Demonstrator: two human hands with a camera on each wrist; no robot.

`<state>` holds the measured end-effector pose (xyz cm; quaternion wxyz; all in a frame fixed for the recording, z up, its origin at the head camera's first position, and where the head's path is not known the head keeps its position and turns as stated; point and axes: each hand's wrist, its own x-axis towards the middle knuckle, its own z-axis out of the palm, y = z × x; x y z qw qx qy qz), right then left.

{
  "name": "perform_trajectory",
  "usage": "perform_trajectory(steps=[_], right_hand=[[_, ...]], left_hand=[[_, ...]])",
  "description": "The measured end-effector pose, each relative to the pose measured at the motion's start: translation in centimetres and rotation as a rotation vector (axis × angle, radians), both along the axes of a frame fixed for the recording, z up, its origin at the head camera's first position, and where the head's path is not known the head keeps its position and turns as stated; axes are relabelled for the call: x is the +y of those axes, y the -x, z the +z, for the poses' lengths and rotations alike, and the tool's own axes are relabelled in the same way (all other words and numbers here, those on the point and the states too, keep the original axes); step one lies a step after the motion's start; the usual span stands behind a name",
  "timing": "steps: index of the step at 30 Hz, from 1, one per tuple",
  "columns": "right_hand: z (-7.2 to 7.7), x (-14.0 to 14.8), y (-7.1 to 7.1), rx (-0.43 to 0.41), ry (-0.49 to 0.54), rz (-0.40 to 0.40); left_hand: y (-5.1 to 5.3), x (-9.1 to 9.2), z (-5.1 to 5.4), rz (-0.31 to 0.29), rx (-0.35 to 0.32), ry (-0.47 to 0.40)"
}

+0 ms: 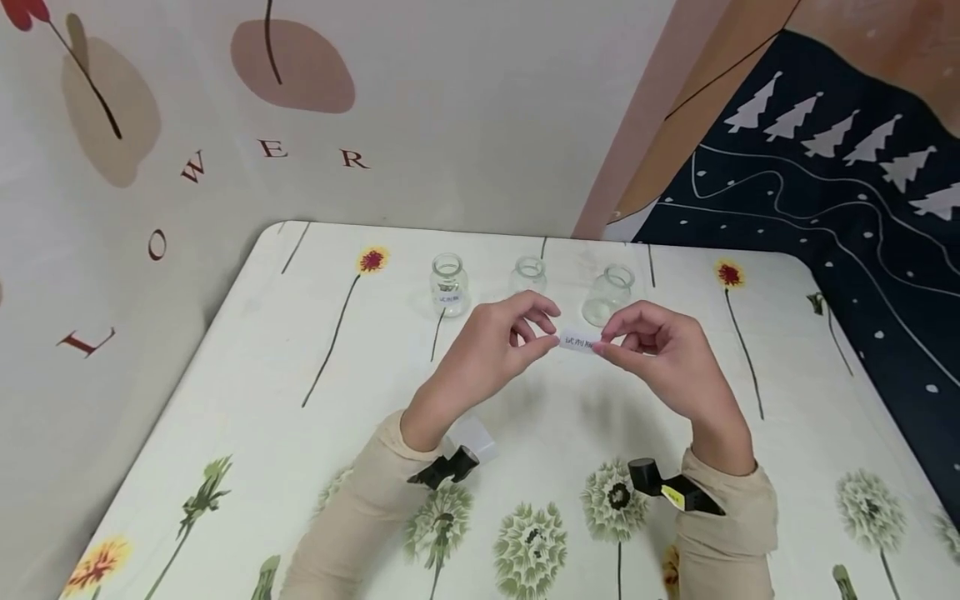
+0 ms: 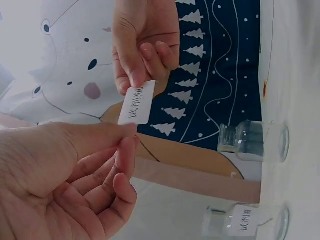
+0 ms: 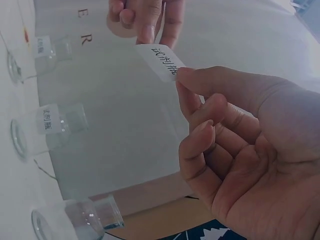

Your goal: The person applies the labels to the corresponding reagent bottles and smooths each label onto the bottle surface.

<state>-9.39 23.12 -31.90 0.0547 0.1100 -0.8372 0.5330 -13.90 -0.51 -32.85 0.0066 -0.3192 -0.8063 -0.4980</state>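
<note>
A small white label (image 1: 576, 341) with handwritten characters is stretched between both hands above the table. The left hand (image 1: 495, 346) pinches one end of it between thumb and forefinger; the right hand (image 1: 667, 354) pinches the opposite end. Other fingers of each hand are curled loosely. Behind the hands stand three clear, open-mouthed glass bottles. The left bottle (image 1: 448, 287) and the middle bottle (image 3: 45, 125) bear similar white labels. On the right bottle (image 1: 608, 296) no label shows. In the head view the left hand partly covers the middle bottle.
The table (image 1: 300, 467) has a white cloth printed with flowers. A pale translucent piece (image 1: 474, 437) lies near the left wrist. Printed curtains (image 1: 450, 108) hang behind the table, a dark one (image 1: 840, 208) at the right. Each wrist carries a black camera (image 1: 660, 479).
</note>
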Motion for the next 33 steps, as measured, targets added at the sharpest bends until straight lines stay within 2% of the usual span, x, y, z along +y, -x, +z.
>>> perform_trajectory(steps=[9, 16, 21, 28, 33], right_hand=[[-0.2, 1.3, 0.4, -0.032, 0.004, -0.037], [-1.5, 2.2, 1.3, -0.100, -0.003, -0.086], [-2.7, 3.0, 2.2, -0.159, 0.002, -0.135], [-4.1, 4.2, 3.8, -0.204, -0.003, -0.191], [-5.5, 4.7, 5.1, -0.245, -0.016, -0.224]], left_hand=[[0.7, 1.9, -1.1, 0.008, -0.017, 0.019], [1.2, 3.1, -2.5, 0.019, -0.035, 0.025], [2.2, 4.3, -3.8, 0.026, -0.060, 0.048], [3.8, 6.4, -4.6, 0.041, -0.097, 0.102], [4.9, 7.3, -5.6, 0.090, -0.104, 0.139]])
